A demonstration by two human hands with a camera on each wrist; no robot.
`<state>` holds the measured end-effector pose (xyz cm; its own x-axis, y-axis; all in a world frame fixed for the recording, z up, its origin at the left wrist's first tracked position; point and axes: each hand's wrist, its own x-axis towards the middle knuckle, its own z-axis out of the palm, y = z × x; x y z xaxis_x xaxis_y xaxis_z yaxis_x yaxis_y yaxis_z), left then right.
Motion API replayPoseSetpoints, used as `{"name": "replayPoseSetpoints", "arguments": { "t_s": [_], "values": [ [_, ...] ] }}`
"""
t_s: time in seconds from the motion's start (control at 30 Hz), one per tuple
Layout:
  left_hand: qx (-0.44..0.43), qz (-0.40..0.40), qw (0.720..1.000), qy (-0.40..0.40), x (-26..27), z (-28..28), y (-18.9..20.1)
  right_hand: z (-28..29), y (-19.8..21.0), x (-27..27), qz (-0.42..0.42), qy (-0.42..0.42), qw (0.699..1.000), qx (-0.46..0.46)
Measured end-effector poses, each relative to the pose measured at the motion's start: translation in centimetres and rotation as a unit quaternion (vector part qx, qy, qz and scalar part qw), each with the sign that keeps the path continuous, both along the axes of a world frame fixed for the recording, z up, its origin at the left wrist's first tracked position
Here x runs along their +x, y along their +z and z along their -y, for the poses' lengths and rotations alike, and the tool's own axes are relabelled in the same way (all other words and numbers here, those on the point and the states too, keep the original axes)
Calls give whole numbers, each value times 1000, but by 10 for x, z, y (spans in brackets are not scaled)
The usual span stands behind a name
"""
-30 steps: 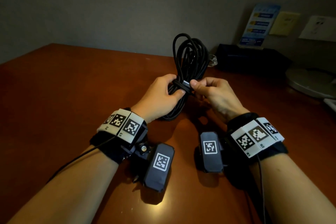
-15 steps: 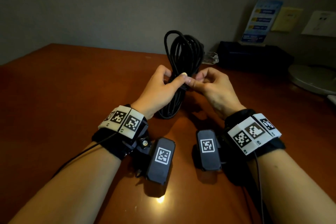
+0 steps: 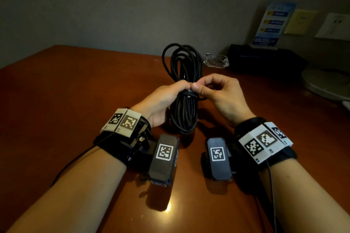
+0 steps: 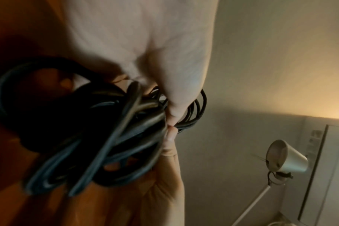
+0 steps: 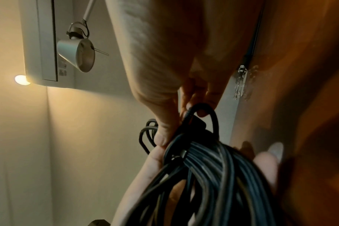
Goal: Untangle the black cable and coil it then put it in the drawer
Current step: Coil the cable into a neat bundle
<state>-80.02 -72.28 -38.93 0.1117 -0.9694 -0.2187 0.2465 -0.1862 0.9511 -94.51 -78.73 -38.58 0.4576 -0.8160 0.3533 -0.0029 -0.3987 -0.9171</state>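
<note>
Shifted lower and nearer since a second ago, with the loops turned more upright. Left hand (image 3: 162, 100) wrapped round the middle of the black cable (image 3: 184, 73), thumb on top. Right hand (image 3: 221, 94) pinching a short loop of the wrapped end at the same waist, thumb tip against the left thumb; plug possibly tucked there, too dark to tell. Bundle held upright over the brown desk (image 3: 66, 100), coiled. Beyond: glass dish (image 3: 216, 60), black box (image 3: 265, 58), blue card (image 3: 272, 24), lamp (image 4: 286, 157).
</note>
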Motion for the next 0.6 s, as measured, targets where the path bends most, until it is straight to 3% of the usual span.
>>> {"name": "replayPoseSetpoints", "arguments": {
  "t_s": [0.2, 0.43, 0.6],
  "values": [
    [4, -10, 999, 35, 2, 3, -2, -1, 1, -6, -47, 37, 998, 4],
    [-2, -57, 998, -2, -1, -1, 6, 2, -3, -7, -75, -20, 989, -129],
    [-14, -86, 996, -4, -1, -4, 10, 4, -3, -6, -69, -39, 982, -169]
  ]
}}
